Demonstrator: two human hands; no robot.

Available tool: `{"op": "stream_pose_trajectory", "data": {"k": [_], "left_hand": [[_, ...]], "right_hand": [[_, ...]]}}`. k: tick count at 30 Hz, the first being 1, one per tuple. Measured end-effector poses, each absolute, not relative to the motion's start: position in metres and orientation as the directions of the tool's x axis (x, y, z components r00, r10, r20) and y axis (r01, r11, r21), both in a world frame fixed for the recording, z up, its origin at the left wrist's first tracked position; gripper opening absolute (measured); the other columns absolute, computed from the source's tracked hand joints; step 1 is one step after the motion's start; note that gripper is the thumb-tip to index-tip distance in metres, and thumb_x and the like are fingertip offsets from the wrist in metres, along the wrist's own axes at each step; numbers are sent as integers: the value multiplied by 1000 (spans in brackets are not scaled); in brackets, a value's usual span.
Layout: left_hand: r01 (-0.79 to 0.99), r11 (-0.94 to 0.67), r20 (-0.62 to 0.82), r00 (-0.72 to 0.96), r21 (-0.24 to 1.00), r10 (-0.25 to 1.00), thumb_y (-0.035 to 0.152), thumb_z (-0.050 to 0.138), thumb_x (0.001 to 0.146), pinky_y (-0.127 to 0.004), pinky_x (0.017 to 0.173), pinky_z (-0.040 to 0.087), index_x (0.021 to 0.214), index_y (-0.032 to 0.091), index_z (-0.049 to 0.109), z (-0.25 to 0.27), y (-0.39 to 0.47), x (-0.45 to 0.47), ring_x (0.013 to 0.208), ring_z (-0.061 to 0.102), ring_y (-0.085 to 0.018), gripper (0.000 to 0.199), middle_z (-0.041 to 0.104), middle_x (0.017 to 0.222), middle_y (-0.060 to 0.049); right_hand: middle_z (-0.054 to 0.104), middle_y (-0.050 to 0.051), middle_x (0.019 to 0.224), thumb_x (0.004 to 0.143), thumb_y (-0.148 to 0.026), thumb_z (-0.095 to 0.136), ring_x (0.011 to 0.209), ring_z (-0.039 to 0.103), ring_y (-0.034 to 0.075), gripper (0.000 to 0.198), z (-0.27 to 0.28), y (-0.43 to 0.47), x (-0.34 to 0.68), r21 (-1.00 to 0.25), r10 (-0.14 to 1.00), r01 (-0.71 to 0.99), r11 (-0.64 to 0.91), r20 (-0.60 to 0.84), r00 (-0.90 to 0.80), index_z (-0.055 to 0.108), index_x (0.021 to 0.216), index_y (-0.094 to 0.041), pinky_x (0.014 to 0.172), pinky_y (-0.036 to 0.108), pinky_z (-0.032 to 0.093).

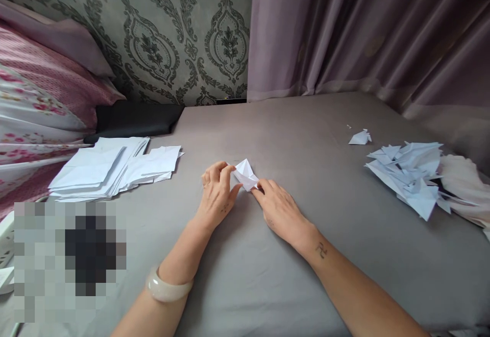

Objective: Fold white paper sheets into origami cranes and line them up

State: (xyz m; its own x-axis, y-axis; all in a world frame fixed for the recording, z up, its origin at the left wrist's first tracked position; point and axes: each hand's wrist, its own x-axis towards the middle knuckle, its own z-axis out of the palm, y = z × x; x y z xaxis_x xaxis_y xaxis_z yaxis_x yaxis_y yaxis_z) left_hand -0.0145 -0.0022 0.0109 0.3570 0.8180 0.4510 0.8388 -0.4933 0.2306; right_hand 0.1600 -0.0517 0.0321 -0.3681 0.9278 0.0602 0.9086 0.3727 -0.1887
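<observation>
A small piece of white folded paper [246, 172] with pointed, creased flaps is held between my two hands, low over the grey sheet. My left hand [218, 191] has its index finger and thumb curled at the paper's left edge, with a pale bangle [168, 287] round the wrist. At the lower right corner, my right hand [281, 208] pinches the paper between thumb and fingers. The underside of the paper and some of the right fingertips are hidden.
Stacks of flat white paper [92, 166] lie at left, before a black folded item [136, 117]. On the right are a heap of folded paper shapes [411, 168], one separate folded shape [360, 137] and a pale cloth [465, 186]. A curtain [291, 30] hangs behind.
</observation>
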Motion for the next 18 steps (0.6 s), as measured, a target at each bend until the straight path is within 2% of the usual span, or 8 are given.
{"op": "stream_pose_trajectory", "data": {"k": [3, 5, 11, 18], "left_hand": [[788, -581, 387, 480, 204, 787, 28, 43, 93, -35, 83, 35, 99, 19, 55, 10, -3, -13, 94, 53, -21, 16, 58, 104, -9], [728, -651, 332, 572, 216, 750, 24, 38, 95, -33, 80, 36, 94, 20, 58, 8, -3, -12, 89, 56, -17, 20, 62, 99, -6], [653, -699, 285, 639, 290, 715, 20, 35, 96, -32, 81, 39, 98, 19, 62, 5, -2, -11, 90, 58, -16, 27, 66, 100, -6], [653, -730, 169, 711, 201, 682, 15, 34, 93, -32, 73, 40, 110, 21, 63, 16, -9, -11, 85, 53, -19, 34, 62, 92, -8]], "right_hand": [[54, 9, 103, 88, -4, 35, 91, 48, 20, 35, 31, -52, 162, -212, 929, 905, 369, 58, -365, 58, 109, -19, 76, 31, 41], [53, 9, 102, 86, -2, 36, 90, 48, 20, 35, 30, -53, 163, -217, 935, 910, 353, 57, -350, 58, 106, -20, 74, 31, 40], [53, 8, 104, 82, 1, 38, 91, 48, 19, 41, 32, -54, 168, -241, 943, 913, 330, 30, -333, 57, 110, -23, 73, 30, 40], [54, 5, 108, 82, -2, 40, 95, 51, 18, 41, 42, -52, 187, -336, 947, 901, 273, -71, -314, 64, 103, -28, 73, 29, 40]]}}
